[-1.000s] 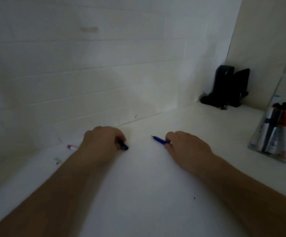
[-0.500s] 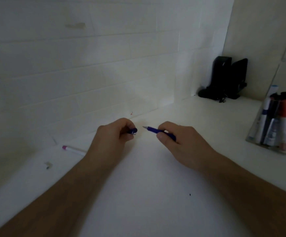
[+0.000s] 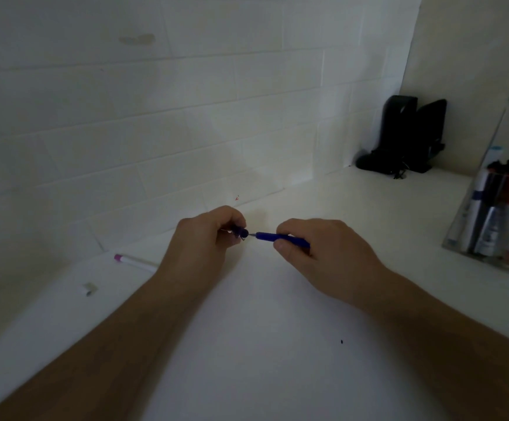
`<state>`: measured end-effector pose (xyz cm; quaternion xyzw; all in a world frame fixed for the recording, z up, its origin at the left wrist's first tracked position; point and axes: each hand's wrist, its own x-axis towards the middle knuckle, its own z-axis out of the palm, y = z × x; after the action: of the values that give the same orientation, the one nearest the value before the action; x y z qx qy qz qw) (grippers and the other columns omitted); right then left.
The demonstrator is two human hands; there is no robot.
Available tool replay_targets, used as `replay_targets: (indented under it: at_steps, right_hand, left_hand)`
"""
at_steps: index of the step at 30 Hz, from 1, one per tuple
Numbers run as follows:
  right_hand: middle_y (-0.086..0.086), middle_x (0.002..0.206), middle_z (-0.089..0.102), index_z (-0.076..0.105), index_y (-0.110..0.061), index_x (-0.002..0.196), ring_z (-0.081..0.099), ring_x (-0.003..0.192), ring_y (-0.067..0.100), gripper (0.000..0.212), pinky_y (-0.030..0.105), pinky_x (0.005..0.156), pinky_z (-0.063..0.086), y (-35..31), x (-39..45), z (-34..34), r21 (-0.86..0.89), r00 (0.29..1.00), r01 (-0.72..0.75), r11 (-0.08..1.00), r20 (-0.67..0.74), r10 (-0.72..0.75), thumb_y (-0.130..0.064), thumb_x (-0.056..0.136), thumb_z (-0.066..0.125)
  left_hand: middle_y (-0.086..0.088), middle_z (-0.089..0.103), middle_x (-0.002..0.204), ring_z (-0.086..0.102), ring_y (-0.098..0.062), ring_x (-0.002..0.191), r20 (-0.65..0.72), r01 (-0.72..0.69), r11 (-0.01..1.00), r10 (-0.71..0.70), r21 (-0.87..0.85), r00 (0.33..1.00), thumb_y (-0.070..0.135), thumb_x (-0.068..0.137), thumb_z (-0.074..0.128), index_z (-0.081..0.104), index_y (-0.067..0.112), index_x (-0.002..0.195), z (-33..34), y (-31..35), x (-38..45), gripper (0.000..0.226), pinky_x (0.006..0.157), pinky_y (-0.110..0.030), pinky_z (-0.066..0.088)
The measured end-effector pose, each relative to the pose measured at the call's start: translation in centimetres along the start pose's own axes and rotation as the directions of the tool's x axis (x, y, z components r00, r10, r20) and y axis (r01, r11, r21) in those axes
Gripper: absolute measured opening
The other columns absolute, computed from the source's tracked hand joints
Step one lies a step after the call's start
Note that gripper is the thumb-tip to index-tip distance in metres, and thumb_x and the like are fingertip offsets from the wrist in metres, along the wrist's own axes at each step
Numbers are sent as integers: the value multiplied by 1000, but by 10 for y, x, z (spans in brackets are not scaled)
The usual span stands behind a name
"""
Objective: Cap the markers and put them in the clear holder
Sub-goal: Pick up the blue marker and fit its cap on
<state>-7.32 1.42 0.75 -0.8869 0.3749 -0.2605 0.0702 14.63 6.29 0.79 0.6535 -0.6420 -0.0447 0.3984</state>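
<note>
My right hand [image 3: 320, 253] grips a blue marker [image 3: 273, 237], tip pointing left. My left hand [image 3: 204, 238] pinches its dark blue cap [image 3: 241, 232], whose open end sits right at the marker's tip. Both hands hover just above the white counter [image 3: 262, 344]. A white marker with a pink end [image 3: 131, 261] lies on the counter to the left, partly hidden behind my left wrist. A small white cap [image 3: 88, 288] lies nearer the left edge. The clear holder [image 3: 463, 238] stands at the right edge with several capped markers in it.
A white tiled wall [image 3: 156, 117] runs along the back of the counter. A black object [image 3: 402, 138] stands in the far right corner.
Both hands lifted off the counter and moved together. The cap and the marker tip, apart before, now meet.
</note>
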Motion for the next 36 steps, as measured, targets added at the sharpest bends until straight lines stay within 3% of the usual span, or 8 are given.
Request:
replay_targets:
  at_steps: [5,14,16,19,23,25,29,36]
  right_hand:
    - [-10,71,54,60,-36,104,52,65,8,22,26,56,41,3,-1,-1,-32,999,-39,999,8,40,-49,103,42]
    - [-8,74,58,59,-35,104,54,66,10,26,38,63,53,13,-1,-3,-116,992,-120,986,-41,116,-53,101,40]
    - [-7,73,59,60,-34,102,55,68,11,25,37,64,53,13,-1,-7,-91,990,-140,986,-31,138,-52,101,42]
    - [-8,75,62,62,-36,103,58,73,14,22,35,67,52,16,-2,-12,-40,981,-195,980,-31,194,-51,100,46]
    - [-7,74,64,65,-36,105,60,66,11,19,31,62,51,16,-3,-13,76,965,-262,962,-8,263,-49,99,52]
    - [-6,74,65,67,-34,105,61,66,12,19,33,64,52,14,-4,-15,120,968,-245,962,-28,250,-46,99,54]
    - [-6,74,65,68,-31,101,60,68,12,17,33,66,52,4,-4,-18,151,986,-129,980,-86,143,-43,99,56]
    - [-6,67,59,66,-29,91,56,63,11,20,22,59,38,-2,-2,-18,74,997,-24,997,-78,30,-41,100,53]
  left_hand:
    - [15,69,86,60,-3,80,26,-24,996,22,81,999,7,86,71,69,38,84,-3,3,1,32,69,-12,40]
    - [16,71,95,59,-3,89,-46,-153,983,158,99,986,12,87,74,77,34,102,-6,0,3,27,83,-14,39]
    - [16,70,96,62,-2,89,-31,-89,996,89,-4,996,18,87,75,76,38,102,-7,1,2,25,81,-12,42]
    - [6,73,86,66,-9,75,45,117,945,-109,-306,993,24,82,81,76,37,93,-7,5,0,17,74,-26,53]
    - [-7,70,74,56,-7,61,27,165,867,-173,-471,985,18,78,85,79,30,86,-8,8,-2,16,57,-20,44]
    - [4,71,75,61,-2,66,17,123,896,-128,-426,992,15,80,83,79,32,88,-9,7,-2,19,65,-15,46]
    - [16,71,105,66,-2,102,-18,-39,978,36,-205,999,10,84,76,76,37,97,-5,3,0,30,91,-19,49]
    - [20,64,98,57,5,98,-7,-108,994,108,32,994,10,87,72,75,39,109,-2,3,2,37,84,-2,35]
